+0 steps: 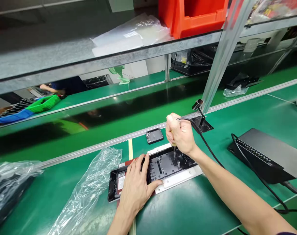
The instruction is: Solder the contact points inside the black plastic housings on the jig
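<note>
"Where's the black casing [168, 168] lying?"
"Near the surface's [177, 209] far edge; the left hand [135, 186] is resting on it, unclenched."
"And the right hand [180, 133]?"
"Clenching a corded tool [174, 150], pointing it down inside."

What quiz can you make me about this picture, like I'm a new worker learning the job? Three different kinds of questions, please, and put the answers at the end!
1. Which hand grips the corded tool? A: left. B: right. C: both.
2. True or false: the left hand touches the long black case.
3. Fill in the colour: the bin on the shelf is ____.

Key:
1. B, the right hand.
2. True.
3. Red.
</note>
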The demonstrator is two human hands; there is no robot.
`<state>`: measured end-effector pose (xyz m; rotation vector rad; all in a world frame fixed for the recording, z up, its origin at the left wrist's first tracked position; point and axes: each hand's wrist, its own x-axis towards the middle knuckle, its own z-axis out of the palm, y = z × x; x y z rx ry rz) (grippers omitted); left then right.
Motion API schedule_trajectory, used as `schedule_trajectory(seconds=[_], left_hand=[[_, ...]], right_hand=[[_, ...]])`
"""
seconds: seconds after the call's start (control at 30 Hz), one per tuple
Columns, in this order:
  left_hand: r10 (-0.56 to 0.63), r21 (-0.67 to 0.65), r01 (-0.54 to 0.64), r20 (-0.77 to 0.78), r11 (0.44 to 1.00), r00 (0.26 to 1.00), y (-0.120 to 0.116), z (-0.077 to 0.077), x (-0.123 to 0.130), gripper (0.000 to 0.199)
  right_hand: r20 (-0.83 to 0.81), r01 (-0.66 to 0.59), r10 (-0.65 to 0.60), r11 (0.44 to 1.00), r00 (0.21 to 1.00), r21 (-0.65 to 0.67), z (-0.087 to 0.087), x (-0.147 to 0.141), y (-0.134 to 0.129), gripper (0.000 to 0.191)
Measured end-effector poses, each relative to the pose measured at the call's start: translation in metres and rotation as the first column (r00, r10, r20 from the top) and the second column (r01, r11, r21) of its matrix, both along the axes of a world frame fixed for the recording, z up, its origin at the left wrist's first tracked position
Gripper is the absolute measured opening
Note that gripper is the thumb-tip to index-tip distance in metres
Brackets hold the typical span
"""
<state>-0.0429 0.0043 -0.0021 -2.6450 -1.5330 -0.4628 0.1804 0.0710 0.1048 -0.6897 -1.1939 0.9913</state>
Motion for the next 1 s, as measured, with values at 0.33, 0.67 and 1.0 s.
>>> schedule_trajectory(seconds=[0.33, 0.67, 1.0], left_hand=[[-0.025, -0.029, 0.023, -0.069, 0.999, 0.997, -0.004, 0.002, -0.007, 0.103], [-0.054, -0.015, 0.053, -0.069, 0.998, 0.996, -0.006, 0.003, -0.009, 0.105], [-0.074, 0.045, 0.077, -0.075, 0.996, 0.994, -0.007, 0.0, -0.009, 0.106]], right_hand=[[0.147, 0.072, -0.072, 0.997, 0.987, 0.001, -0.001, 0.006, -0.007, 0.046], [0.237, 0.054, -0.052, 0.998, 0.97, -0.006, 0.008, 0.009, -0.013, 0.038], [0.142, 0.048, -0.052, 0.998, 0.988, 0.027, 0.009, 0.008, -0.013, 0.035]])
